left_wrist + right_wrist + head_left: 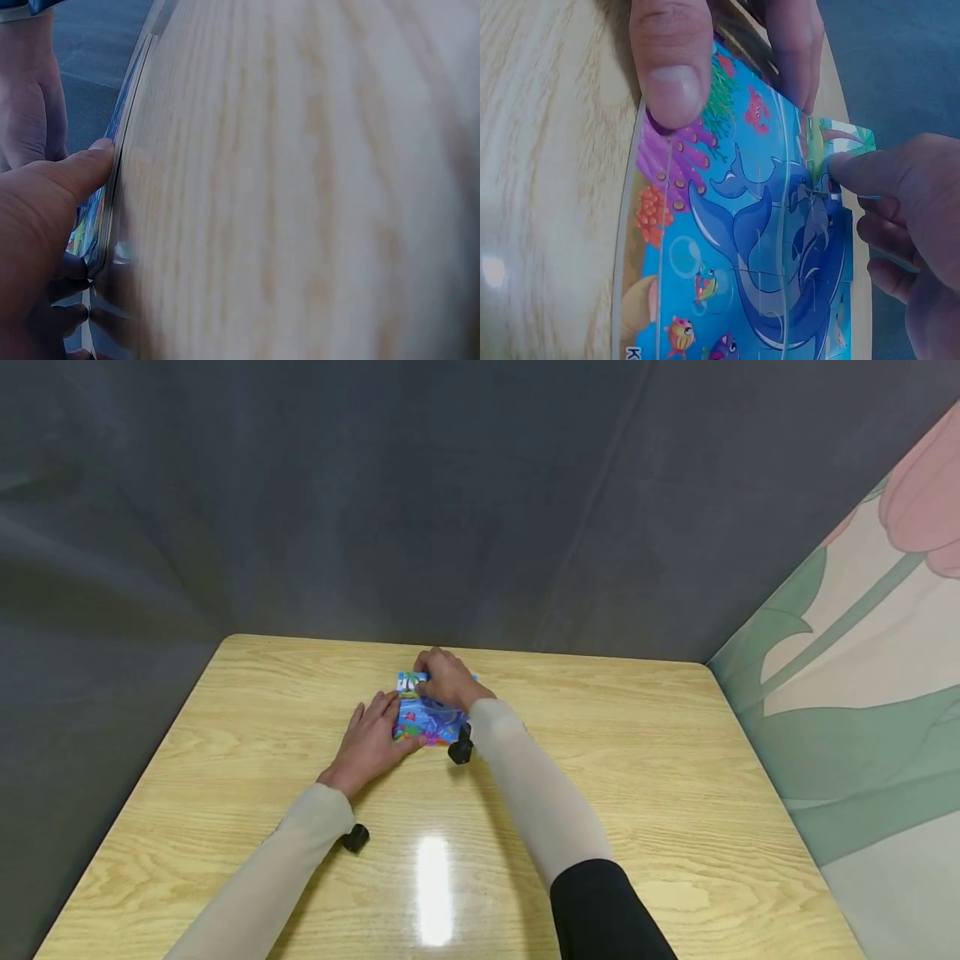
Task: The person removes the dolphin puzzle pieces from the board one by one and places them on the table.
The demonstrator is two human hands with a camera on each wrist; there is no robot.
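A jigsaw puzzle (429,717) with a dolphin and sea picture lies near the table's far edge. Its joined pieces show in the right wrist view. My left hand (369,745) rests at its left side, fingers extended and thumb on the near edge. In the right wrist view, that thumb (673,94) presses on the purple coral. My right hand (447,679) is over the puzzle's far side, pinching a palm-tree puzzle piece (855,139) at the border between thumb and curled fingers. The far end of the dolphin picture is partly hidden under this hand.
The light wooden table (637,777) extends around the puzzle on every side. A dark curtain (450,510) hangs behind its far edge, and a flowered cloth (862,693) borders the right. Small black wrist cameras (356,837) sit beneath both sleeves.
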